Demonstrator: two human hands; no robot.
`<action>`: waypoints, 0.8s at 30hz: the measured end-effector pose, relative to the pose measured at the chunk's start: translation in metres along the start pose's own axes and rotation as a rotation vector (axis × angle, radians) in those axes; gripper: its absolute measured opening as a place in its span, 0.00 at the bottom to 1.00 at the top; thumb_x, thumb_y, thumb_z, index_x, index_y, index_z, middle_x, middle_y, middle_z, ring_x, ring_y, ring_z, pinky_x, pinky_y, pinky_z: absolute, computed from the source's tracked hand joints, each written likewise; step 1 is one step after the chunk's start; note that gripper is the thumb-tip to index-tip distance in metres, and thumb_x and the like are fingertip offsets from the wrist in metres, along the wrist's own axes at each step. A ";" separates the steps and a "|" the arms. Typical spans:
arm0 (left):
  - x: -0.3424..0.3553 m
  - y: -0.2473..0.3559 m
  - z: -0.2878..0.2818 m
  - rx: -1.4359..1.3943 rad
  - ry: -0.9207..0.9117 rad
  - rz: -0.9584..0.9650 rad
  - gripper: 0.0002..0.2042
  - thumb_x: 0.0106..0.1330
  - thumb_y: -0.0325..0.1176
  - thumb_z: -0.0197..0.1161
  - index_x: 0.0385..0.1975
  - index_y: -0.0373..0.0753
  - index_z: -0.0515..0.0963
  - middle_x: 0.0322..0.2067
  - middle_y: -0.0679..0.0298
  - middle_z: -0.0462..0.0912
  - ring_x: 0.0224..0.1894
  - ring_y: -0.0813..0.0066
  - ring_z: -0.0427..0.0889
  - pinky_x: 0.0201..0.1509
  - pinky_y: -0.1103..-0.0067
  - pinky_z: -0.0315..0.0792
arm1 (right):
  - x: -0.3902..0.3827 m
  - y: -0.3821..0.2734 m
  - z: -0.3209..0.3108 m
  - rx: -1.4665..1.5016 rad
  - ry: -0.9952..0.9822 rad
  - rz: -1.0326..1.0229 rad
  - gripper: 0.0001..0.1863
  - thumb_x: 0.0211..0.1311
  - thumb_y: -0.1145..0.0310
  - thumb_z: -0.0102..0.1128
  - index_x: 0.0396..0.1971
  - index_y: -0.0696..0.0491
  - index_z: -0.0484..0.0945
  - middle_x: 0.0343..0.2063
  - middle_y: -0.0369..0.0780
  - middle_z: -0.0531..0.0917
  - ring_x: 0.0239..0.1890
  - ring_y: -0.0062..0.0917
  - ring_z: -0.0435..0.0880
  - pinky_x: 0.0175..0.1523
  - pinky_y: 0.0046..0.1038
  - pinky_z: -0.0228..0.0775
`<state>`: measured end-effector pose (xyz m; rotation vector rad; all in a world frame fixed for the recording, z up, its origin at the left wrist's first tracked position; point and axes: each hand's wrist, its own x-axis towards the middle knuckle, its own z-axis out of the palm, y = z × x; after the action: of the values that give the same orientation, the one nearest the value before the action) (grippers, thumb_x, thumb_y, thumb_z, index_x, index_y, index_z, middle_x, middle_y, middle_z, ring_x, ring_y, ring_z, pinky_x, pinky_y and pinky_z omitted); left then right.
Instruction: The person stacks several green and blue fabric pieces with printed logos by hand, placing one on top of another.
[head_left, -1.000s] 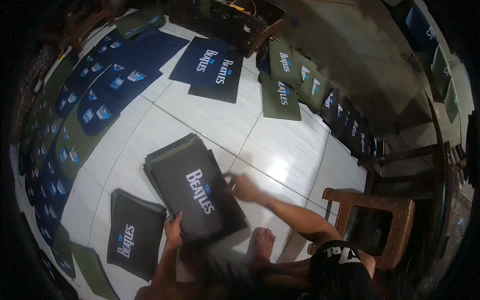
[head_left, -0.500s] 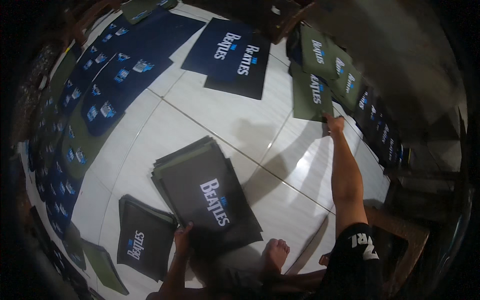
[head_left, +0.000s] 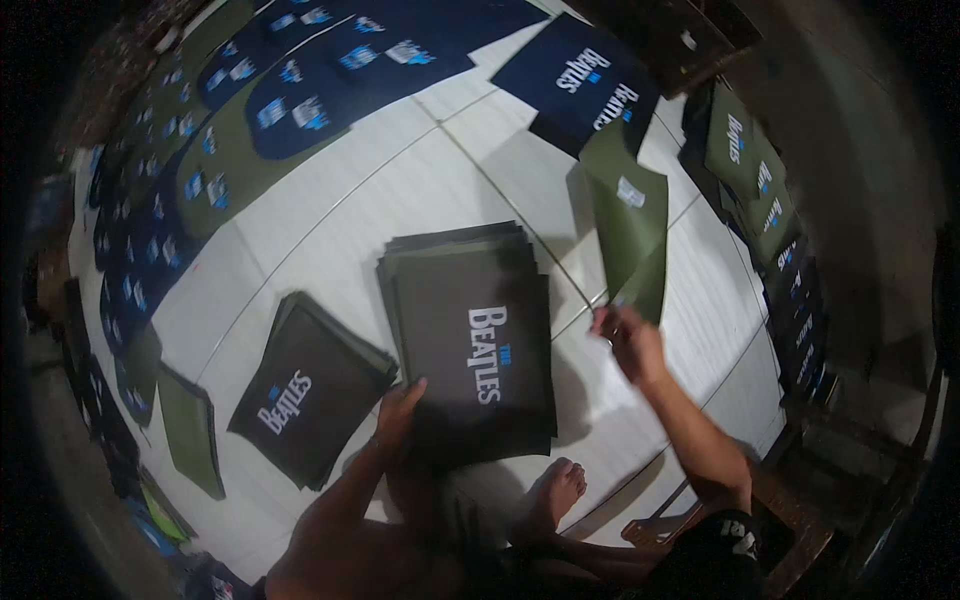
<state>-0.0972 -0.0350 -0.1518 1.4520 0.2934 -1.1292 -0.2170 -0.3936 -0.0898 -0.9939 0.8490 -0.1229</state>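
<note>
Right now the right hand (head_left: pixel 632 345) is pinching a limp, olive-green rectangular sheet (head_left: pixel 630 215), fingers closing on its near end, and that sheet is curving to the right of a thick stack of dark-grey rectangular lettered sheets (head_left: pixel 435 340). Over at the thick stack's left edge, the left hand (head_left: pixel 397 415) is laying its thumb on top; the other fingers are hiding, so I can't tell whether they're gripping. A smaller dark-grey stack (head_left: pixel 310 385) is lying just left of the thick stack, navy-blue lettered sheets (head_left: pixel 555 80) are lying beyond it, and a bare foot (head_left: pixel 555 492) is resting near its front.
</note>
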 end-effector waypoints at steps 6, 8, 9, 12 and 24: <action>-0.001 0.001 -0.003 0.101 0.031 0.074 0.18 0.71 0.42 0.52 0.37 0.31 0.79 0.30 0.66 0.80 0.33 0.79 0.76 0.41 0.79 0.70 | -0.093 0.096 0.074 -0.645 -0.017 -0.139 0.09 0.62 0.73 0.56 0.38 0.61 0.80 0.34 0.44 0.86 0.35 0.29 0.84 0.44 0.31 0.73; 0.003 0.003 -0.006 -0.215 0.020 -0.100 0.19 0.72 0.43 0.51 0.41 0.30 0.78 0.34 0.65 0.81 0.36 0.77 0.77 0.43 0.78 0.70 | -0.102 0.137 0.068 -0.693 -0.065 -0.083 0.10 0.60 0.75 0.57 0.39 0.61 0.79 0.36 0.47 0.85 0.39 0.36 0.83 0.46 0.33 0.73; 0.002 0.005 -0.003 -0.208 0.012 -0.093 0.19 0.72 0.43 0.51 0.41 0.30 0.78 0.34 0.65 0.81 0.36 0.77 0.77 0.43 0.78 0.70 | -0.107 0.152 0.067 -0.689 -0.058 -0.093 0.10 0.60 0.75 0.57 0.39 0.61 0.79 0.36 0.47 0.85 0.39 0.36 0.83 0.46 0.33 0.73; 0.006 -0.001 -0.005 -0.216 -0.077 -0.101 0.18 0.71 0.40 0.51 0.49 0.30 0.75 0.42 0.62 0.80 0.41 0.75 0.78 0.45 0.78 0.72 | -0.108 0.177 0.056 -0.724 -0.107 -0.218 0.13 0.63 0.65 0.57 0.38 0.61 0.79 0.27 0.42 0.84 0.28 0.24 0.80 0.35 0.30 0.73; 0.009 -0.025 -0.021 0.088 -0.078 0.053 0.12 0.65 0.32 0.60 0.44 0.31 0.78 0.36 0.63 0.81 0.37 0.74 0.79 0.42 0.75 0.72 | 0.130 -0.067 -0.058 -1.010 0.004 -0.178 0.15 0.61 0.64 0.56 0.41 0.60 0.78 0.29 0.40 0.82 0.27 0.23 0.81 0.31 0.26 0.74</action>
<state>-0.1021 -0.0141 -0.1781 1.4804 0.1516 -1.1653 -0.1493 -0.5312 -0.1272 -2.0141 0.8212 0.1783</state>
